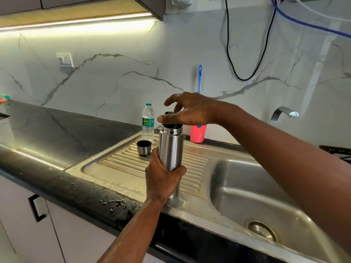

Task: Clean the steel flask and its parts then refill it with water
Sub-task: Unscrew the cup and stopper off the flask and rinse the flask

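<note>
The steel flask (171, 149) stands upright on the front rim of the drainboard (123, 164), just left of the sink basin (237, 179). Its body is brushed silver with a ringed, shinier neck, and a black stopper (171, 126) sits in its mouth. The left hand (163, 179) grips the lower body, fingers and thumb wrapped round it, the skin wet. The right hand (191, 111) lies over the stopper with the thumb along its left side and the index finger lifted clear. The other fingers are hidden, so I cannot tell whether they clasp it.

The flask's steel cup (144, 148) stands mouth up on the ribbed drainboard, towards the back. Behind it, a clear water bottle (148, 122) with a green label stands at the drainboard's back edge. A pink cup (198, 133) holding a blue brush (199, 78) stands at the back edge behind the basin.

The table (47, 126) is dark polished stone, with water drops (114, 203) along its front edge. A curved tap (281, 112) rises behind the basin. The wall is white marble with grey veins and carries a switch plate (65, 60), a looping black cable (228, 44) and a blue hose (303, 23). A light strip glows under the upper cabinet.
</note>
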